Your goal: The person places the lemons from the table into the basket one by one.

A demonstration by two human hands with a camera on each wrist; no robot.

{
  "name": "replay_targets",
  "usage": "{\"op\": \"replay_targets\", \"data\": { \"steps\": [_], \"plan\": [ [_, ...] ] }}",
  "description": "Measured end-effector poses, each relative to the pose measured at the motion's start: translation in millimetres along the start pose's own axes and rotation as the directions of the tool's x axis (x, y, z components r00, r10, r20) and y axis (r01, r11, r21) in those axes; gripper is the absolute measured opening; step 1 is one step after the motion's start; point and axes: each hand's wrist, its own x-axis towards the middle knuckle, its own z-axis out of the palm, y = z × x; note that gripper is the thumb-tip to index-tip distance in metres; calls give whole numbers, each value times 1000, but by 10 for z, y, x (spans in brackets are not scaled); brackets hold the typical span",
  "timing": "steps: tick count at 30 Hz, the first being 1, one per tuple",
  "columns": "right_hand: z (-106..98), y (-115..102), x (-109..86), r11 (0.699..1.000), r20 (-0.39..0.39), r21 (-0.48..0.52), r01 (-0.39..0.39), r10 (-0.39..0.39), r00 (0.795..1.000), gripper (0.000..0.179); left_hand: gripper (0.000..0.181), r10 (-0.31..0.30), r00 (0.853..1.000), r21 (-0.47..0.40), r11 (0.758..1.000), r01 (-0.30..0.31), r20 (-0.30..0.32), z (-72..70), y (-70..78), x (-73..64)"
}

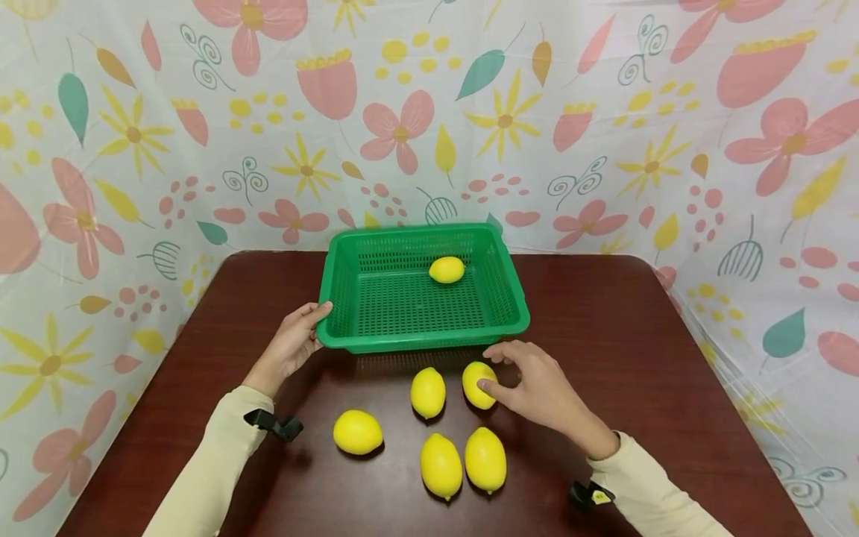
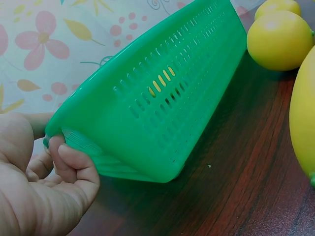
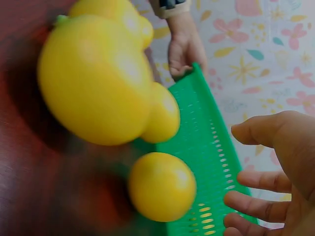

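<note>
My left hand [image 1: 290, 345] grips the left rim of a green plastic basket [image 1: 423, 343], thumb over the edge and fingers curled beneath it, as the left wrist view shows. Inside the basket, toward the back, lies one yellow lemon [image 1: 447, 270]. My right hand [image 1: 537, 384] hovers over a lemon [image 1: 478, 385] by the basket's front edge. Its fingers are spread, with nothing held between them; in the right wrist view that lemon [image 3: 162, 187] shows beyond the fingertips. Just left of it on the table is another lemon [image 1: 428, 393].
Two lemons lie side by side nearer the front, a left one [image 1: 441, 466] and a right one [image 1: 486, 459]. Off to the left is a further lemon [image 1: 358, 432]. The dark brown table [image 1: 604, 313] backs onto a flower-patterned curtain [image 1: 403, 74].
</note>
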Motion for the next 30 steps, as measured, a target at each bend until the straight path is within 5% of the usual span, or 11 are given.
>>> {"op": "replay_targets", "data": {
  "steps": [8,21,30],
  "plan": [
    [242,91,-85,997,2,-41,-71,72,997,45,28,0,1000,-4,1000,0,-6,4,-11,-2],
    [422,119,-31,969,50,-143,-201,210,976,79,26,11,1000,6,1000,-11,-7,0,0,1],
    [434,100,39,955,105,-186,-231,253,962,76,24,5,1000,-10,1000,-5,-4,2,-14,14]
  ]
}}
